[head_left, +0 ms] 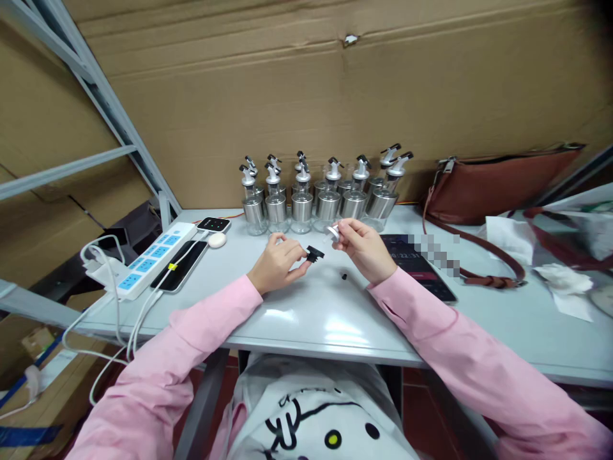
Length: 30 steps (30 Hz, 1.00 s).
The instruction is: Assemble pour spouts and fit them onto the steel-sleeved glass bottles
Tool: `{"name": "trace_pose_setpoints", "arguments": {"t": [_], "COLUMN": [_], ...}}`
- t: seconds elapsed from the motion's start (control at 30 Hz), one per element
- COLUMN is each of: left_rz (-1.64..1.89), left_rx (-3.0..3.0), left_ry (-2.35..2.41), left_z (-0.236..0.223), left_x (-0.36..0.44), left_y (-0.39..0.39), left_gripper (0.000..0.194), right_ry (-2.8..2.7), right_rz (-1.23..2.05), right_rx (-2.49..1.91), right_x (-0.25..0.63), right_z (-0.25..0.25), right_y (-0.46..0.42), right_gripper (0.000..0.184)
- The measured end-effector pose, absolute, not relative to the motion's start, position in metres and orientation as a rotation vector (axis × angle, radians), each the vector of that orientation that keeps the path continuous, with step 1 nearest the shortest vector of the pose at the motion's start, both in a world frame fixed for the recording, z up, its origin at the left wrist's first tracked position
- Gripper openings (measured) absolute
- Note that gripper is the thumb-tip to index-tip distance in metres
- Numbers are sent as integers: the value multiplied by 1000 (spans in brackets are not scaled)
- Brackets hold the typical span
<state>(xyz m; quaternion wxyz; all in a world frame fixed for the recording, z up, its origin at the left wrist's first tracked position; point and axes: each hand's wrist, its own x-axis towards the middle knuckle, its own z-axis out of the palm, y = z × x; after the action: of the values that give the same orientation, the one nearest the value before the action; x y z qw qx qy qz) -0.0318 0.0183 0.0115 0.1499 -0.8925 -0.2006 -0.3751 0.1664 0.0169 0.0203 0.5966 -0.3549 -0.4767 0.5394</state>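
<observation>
My left hand point(281, 263) pinches a small black plastic part point(314, 254) between thumb and fingers, just above the table. Close by on the right, my right hand point(363, 248) grips a small whitish piece point(332, 234), partly see-through, whose exact kind I cannot make out. The two held pieces are apart, with a narrow gap between them. A tiny black piece point(344, 276) lies on the tabletop below my right hand. Behind the hands stand several glass bottles with steel sleeves point(302, 206) and silver pourer tops with black levers.
On the left of the grey table point(297, 326) are a white power strip point(156, 259), a phone point(180, 265) with cables, a small black device point(214, 225) and a round white case point(217, 239). A tablet point(431, 281), brown bag point(498, 185) and crumpled tissues point(565, 281) occupy the right.
</observation>
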Motion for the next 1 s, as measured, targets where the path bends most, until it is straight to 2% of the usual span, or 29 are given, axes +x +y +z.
{"name": "trace_pose_setpoints", "arguments": {"t": [0.63,0.87,1.0], "left_rz": [-1026,-1029,-1137], "left_rx": [-2554,-2586,-2594], "left_ry": [-562,-629,-644], "left_z": [10,7,3], "left_x": [-32,-33,-34], "left_y": [19,20,22], "left_gripper": [10,4,22], "right_ry": [-1414,-1319,-1336], "right_rz": [1174,1375,1404], "right_rx": [-918,-877,-869], "right_x": [161,159,159], "right_z": [20,17,16], "right_y": [11,12,12], "right_gripper": [33,35,34]}}
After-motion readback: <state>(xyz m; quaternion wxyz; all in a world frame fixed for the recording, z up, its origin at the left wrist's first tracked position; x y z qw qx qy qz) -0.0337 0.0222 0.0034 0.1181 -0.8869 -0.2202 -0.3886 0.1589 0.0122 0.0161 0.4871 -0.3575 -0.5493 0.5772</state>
